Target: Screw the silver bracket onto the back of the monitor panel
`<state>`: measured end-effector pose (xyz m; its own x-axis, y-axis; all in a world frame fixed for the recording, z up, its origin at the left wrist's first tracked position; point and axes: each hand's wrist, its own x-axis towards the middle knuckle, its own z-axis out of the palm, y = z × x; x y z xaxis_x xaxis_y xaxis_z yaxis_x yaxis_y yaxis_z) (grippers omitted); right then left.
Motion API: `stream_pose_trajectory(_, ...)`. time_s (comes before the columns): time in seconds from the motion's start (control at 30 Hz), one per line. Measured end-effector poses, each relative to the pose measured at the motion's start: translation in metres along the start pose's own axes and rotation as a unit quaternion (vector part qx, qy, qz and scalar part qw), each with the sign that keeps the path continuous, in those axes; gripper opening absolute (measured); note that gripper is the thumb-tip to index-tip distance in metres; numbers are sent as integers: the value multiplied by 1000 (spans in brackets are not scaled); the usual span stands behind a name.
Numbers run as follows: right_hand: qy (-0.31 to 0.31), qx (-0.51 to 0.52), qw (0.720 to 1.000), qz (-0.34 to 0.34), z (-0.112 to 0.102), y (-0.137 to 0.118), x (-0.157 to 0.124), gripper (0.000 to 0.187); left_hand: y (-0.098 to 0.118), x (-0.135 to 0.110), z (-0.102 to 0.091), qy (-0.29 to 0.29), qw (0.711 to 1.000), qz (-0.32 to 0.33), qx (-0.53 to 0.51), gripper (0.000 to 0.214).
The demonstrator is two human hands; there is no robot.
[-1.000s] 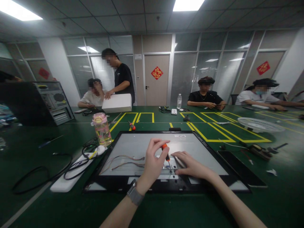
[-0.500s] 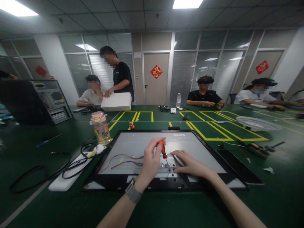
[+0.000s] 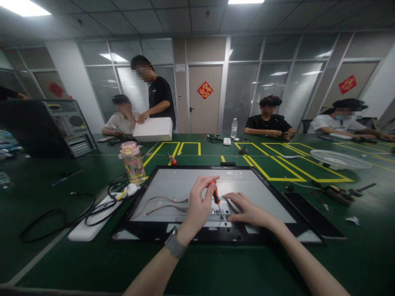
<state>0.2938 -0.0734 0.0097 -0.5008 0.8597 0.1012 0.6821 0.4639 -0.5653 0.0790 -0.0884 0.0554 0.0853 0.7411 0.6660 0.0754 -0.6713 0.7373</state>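
Observation:
A flat display panel (image 3: 173, 181) with a grey back and black frame lies on the green table in front of me. My left hand (image 3: 199, 201) is closed around the orange handle of a small screwdriver (image 3: 217, 196), which points down and leans slightly. Its tip reaches a strip of small parts on a light metal plate (image 3: 226, 204) near the panel's front edge; exact contact is too small to make out. To the right, my right hand (image 3: 248, 209) rests over the plate's edge, fingers spread, gripping nothing visible. Thin wires (image 3: 163, 200) run leftward across the panel.
Left of the panel stand a pink-lidded bottle (image 3: 132, 164), a white power strip (image 3: 84, 228) and a black cable (image 3: 43, 236). A dark flat slab (image 3: 313, 216) lies at right. A computer case (image 3: 27, 127) stands far left. Several people sit or stand across the table.
The view has shifted slightly. The screwdriver's tip sits a little further right and nearer the panel's front edge. Both hands keep nearly the same pose.

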Motion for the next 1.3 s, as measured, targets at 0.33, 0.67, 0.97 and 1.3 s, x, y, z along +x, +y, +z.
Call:
stream_pose_trajectory(0.33,-7,-6,1000,2,0,-1,0,66,0,1,0,-13,999,-12,-29,22)
stream_pose_trajectory(0.67,-4,-11,1000,8,0,1,1,67,-1,1,1,-8,1000,11,-2,26)
stream_pose_trajectory(0.97,-5,-2,1000,9,-2,-4,0,66,1,-1,1,4,999,29,26,28)
stream_pose_trajectory(1.3,-6,-7,1000,2,-2,-3,0,67,0,0,1,26,1000,12,7,23)
